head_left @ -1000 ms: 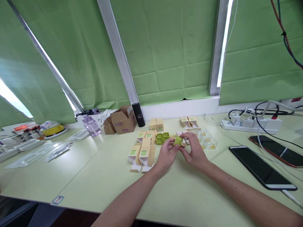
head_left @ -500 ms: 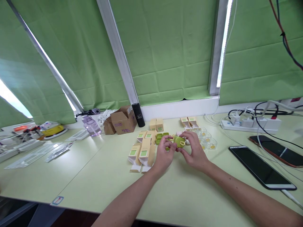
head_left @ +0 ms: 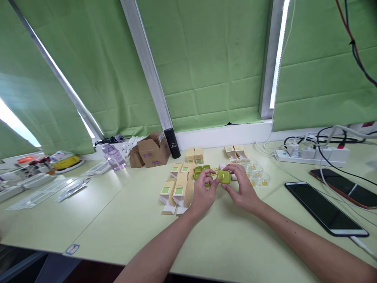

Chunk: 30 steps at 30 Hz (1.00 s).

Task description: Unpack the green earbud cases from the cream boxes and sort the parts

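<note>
A small, rounded green case (head_left: 225,177) is held up between my two hands above the table. It had a small loop at its side, and now its flatter face is turned towards me. My left hand (head_left: 206,188) is closed, thumb and fingers pinching at the case's left edge. On the other side, my right hand (head_left: 242,188) grips it between thumb and fingers. Behind my left hand stand more green cases (head_left: 198,169), partly hidden by it. Clear containers with yellow bits inside (head_left: 264,180) lie just beyond my right hand.
Opened beige cartons with green squares (head_left: 180,190) lie left of my hands. Further back are more small cartons (head_left: 194,155), a brown cardboard box (head_left: 154,150), a black cylinder (head_left: 172,143) and a clear bottle (head_left: 114,158). On the right are a phone (head_left: 324,208) and a power strip (head_left: 312,156).
The green case has been turned in my fingers: its loop pointed to the lower right before, and now a flatter, squarer face shows. My hands have stayed nearly in place.
</note>
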### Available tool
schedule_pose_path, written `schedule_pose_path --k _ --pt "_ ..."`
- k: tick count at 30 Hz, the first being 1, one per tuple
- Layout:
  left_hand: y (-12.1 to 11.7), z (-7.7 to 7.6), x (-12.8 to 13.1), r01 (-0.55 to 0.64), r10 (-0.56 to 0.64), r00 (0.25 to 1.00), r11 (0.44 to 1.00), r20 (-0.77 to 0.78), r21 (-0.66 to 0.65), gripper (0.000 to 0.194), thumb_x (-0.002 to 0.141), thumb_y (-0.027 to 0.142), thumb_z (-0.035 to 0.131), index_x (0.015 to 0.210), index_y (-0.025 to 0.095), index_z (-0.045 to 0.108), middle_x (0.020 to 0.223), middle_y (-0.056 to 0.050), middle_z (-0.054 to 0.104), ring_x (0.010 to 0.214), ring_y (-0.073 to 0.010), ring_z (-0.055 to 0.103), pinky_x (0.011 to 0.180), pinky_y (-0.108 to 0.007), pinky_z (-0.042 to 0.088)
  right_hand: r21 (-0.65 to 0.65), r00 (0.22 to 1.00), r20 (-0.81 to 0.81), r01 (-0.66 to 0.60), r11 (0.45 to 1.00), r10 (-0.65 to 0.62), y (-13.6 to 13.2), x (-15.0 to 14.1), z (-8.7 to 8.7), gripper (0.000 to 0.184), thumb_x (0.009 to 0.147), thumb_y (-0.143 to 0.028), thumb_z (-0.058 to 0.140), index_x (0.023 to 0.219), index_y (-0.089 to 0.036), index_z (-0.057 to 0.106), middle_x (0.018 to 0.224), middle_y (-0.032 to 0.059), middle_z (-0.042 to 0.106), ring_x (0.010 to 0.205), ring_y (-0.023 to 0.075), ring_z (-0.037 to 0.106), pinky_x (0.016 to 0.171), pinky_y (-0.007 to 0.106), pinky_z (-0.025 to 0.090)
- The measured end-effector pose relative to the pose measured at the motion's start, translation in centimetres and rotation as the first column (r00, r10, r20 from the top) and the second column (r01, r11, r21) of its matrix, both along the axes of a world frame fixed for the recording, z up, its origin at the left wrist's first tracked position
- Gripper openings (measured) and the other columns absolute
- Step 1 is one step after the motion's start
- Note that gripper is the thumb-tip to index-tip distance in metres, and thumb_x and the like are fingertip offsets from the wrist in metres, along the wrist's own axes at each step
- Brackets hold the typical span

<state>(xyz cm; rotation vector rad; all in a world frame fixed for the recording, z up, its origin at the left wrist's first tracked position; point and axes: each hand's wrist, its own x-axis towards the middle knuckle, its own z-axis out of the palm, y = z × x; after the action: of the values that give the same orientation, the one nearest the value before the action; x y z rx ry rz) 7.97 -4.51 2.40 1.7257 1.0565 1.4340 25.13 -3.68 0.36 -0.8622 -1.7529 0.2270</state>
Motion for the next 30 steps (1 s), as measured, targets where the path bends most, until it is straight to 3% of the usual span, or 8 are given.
schedule_pose_path --k 6,14,30 --pt "0.1 -0.2 -0.2 0.029 -0.029 0.999 1.0 -0.02 -0.002 0.035 0.093 0.047 0.066 0.115 0.021 0.06 0.061 0.005 0.05 0.063 -0.0151 0.053 0.057 -0.024 0.04 -0.033 0.999 -0.026 -0.039 0.999 0.038 -0.2 -0.1 0.2 0.037 0.09 -0.03 0.065 0.125 -0.028 0.054 0.126 0.0105 0.059 0.122 0.0309 0.053 0.1 0.05 0.049" --pt "0.1 -0.4 -0.3 0.022 -0.01 0.99 0.996 -0.14 0.084 0.03 0.096 0.042 0.063 0.119 0.023 0.065 0.063 0.003 0.054 0.07 -0.0184 0.058 0.086 -0.037 0.049 -0.084 0.996 -0.037 -0.078 0.993 0.075 -0.2 0.0 0.0 0.035 0.091 -0.03 0.064 0.125 -0.027 0.055 0.124 0.01 0.061 0.116 0.0292 0.059 0.097 0.049 0.053" --pt "0.7 -1.1 -0.9 -0.028 0.074 0.969 0.981 -0.236 0.194 0.019 0.097 0.037 0.061 0.108 0.023 0.068 0.092 -0.007 0.069 0.085 -0.0218 0.063 0.082 -0.036 0.05 -0.045 0.998 0.033 -0.042 0.998 0.044 -0.1 0.2 -0.1 0.039 0.089 -0.029 0.066 0.127 -0.027 0.057 0.118 0.0089 0.067 0.108 0.0288 0.064 0.089 0.047 0.055"
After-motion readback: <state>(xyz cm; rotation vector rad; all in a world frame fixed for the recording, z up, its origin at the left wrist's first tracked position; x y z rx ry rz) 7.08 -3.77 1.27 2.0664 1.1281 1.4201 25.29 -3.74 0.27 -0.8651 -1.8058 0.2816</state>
